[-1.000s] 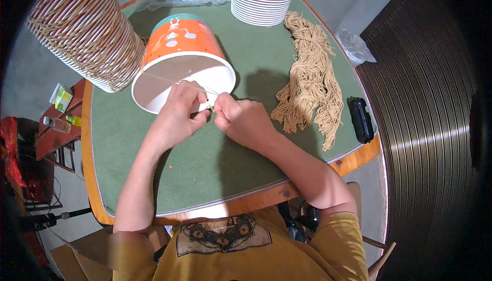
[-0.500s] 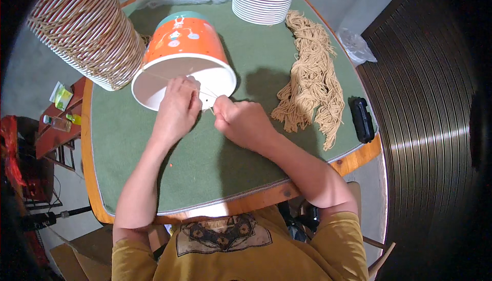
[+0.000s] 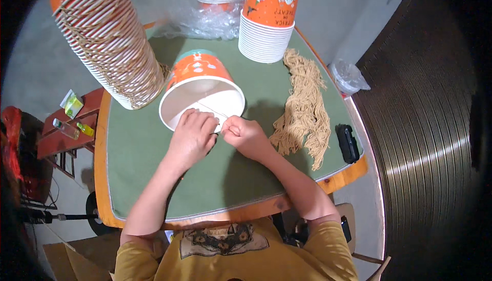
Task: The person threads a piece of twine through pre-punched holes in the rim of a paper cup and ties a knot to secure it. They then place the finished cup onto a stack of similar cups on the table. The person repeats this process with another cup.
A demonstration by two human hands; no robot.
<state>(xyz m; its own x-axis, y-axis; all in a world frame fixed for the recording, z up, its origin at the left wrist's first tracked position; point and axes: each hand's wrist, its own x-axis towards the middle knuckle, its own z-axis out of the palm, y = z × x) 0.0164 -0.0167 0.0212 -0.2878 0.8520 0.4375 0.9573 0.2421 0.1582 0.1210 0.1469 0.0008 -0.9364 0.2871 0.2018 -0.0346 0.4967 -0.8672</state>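
An orange, white-lined paper bucket (image 3: pixel 201 68) with a green base band lies on its side, its mouth toward me. My left hand (image 3: pixel 193 133) curls its fingers over the near rim, thumb side by the rim's hole area. Just right of it, my right hand (image 3: pixel 242 133) is closed in a pinch on a thin tan cord (image 3: pixel 214 111), which runs across the bucket's mouth. The fingertips of both hands are partly hidden. To the right lies a loose bundle of tan cords (image 3: pixel 302 112).
A tall stack of nested buckets with cord handles (image 3: pixel 110 45) leans at the left. Another bucket stack (image 3: pixel 266 40) stands at the back right, beside clear plastic wrap (image 3: pixel 205 22). A black case (image 3: pixel 347 143) lies at the right edge of the green-covered table (image 3: pixel 148 194).
The view has tilted up, so the table things sit lower in it. My left fingers have come from inside the bucket's mouth to its near rim. The right hand stays closed on the cord.
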